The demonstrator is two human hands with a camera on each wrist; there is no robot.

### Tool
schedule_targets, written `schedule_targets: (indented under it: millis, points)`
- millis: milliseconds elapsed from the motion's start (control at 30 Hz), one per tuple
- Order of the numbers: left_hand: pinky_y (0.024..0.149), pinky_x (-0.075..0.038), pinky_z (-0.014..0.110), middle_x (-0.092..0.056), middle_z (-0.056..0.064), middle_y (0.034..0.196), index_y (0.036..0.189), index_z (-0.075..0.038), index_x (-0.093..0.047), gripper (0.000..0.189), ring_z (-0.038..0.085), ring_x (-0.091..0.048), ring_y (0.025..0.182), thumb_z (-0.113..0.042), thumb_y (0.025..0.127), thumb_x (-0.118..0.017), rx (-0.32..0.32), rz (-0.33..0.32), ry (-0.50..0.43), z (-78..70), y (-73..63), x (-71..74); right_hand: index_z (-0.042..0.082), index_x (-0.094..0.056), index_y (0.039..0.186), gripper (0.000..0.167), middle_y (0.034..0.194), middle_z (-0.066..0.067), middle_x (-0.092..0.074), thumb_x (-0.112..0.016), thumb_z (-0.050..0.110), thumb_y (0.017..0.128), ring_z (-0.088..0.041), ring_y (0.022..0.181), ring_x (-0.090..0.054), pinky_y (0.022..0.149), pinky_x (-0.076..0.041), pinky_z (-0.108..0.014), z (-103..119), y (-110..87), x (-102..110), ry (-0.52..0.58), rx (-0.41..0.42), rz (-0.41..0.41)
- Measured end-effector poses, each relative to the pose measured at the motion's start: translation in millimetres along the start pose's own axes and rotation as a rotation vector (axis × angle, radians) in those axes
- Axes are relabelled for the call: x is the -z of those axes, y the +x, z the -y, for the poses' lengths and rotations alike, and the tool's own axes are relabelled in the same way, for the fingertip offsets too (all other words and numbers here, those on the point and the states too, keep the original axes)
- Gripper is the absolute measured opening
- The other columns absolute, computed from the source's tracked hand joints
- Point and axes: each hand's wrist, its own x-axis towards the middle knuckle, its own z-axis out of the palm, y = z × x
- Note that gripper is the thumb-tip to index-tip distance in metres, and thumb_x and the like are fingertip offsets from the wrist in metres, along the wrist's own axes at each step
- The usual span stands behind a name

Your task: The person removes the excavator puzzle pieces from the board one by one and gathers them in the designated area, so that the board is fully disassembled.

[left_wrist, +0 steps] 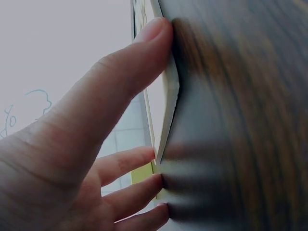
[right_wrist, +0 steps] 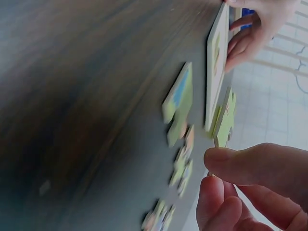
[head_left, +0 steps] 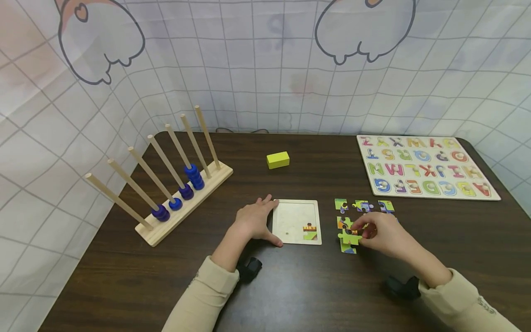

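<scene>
My right hand [head_left: 383, 233] pinches a green jigsaw piece [right_wrist: 225, 120] between thumb and fingers, raised above the other pieces. Beneath and around it lie several loose puzzle pieces [head_left: 362, 205], partly hidden by the hand. To their left is a square, pale puzzle tray [head_left: 290, 219] with a printed patch of green and orange in its lower right corner. My left hand [head_left: 253, 221] rests at the tray's left side, fingers spread, thumb on its near left corner. In the left wrist view the thumb [left_wrist: 154, 33] touches the tray edge and the other fingertips meet the table.
A wooden peg stand [head_left: 186, 207] with blue and purple rings stands at the left. Behind the tray lies a yellow block [head_left: 278, 160]. An alphabet board [head_left: 431, 177] lies at the back right. A gridded cloth [head_left: 265, 69] hangs behind the table.
</scene>
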Motion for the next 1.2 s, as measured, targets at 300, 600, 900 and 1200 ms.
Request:
schedule_targets:
  millis: [300, 600, 900, 1200]
  points:
    - [0.095, -0.034, 0.055, -0.020, 0.002, 0.151, 0.144, -0.020, -0.031, 0.107, 0.025, -0.024, 0.135, -0.055, 0.056, -0.080, -0.004, -0.002, 0.000, -0.4, 0.0, -0.1, 0.003, -0.068, 0.084, 0.020, 0.076, 0.000, -0.061, -0.073, -0.005, 0.067, -0.008, 0.060, -0.050, 0.052, -0.043, -0.022, -19, -15.0, 6, -0.033, -0.014, -0.012]
    - [0.096, -0.034, 0.054, -0.019, 0.002, 0.151, 0.144, -0.020, -0.030, 0.107, 0.025, -0.023, 0.135, -0.055, 0.056, -0.080, 0.001, 0.005, 0.007, -1.1, 0.3, 0.4, 0.002, -0.068, 0.085, 0.021, 0.076, 0.001, -0.061, -0.074, -0.005, 0.066, -0.009, 0.060, -0.050, 0.052, -0.042, -0.024, -32, -21.4, 7, -0.051, -0.060, 0.020]
    - [0.094, -0.036, 0.053, -0.020, 0.002, 0.150, 0.144, -0.021, -0.031, 0.107, 0.025, -0.025, 0.134, -0.057, 0.055, -0.080, -0.011, -0.012, 0.028, -0.1, 0.5, -1.0, 0.003, -0.068, 0.082, 0.020, 0.071, 0.003, -0.059, -0.073, -0.006, 0.064, -0.008, 0.058, -0.049, 0.050, -0.041, -0.024, -38, -24.3, 7, -0.064, -0.068, 0.033]
    - [0.094, -0.035, 0.054, -0.021, 0.003, 0.150, 0.144, -0.020, -0.032, 0.108, 0.026, -0.026, 0.134, -0.056, 0.055, -0.080, -0.009, -0.011, 0.023, -0.1, 0.8, -1.2, 0.003, -0.068, 0.083, 0.023, 0.073, 0.002, -0.061, -0.074, -0.006, 0.064, -0.006, 0.058, -0.051, 0.051, -0.043, -0.024, -39, -25.1, 7, -0.055, -0.065, 0.022]
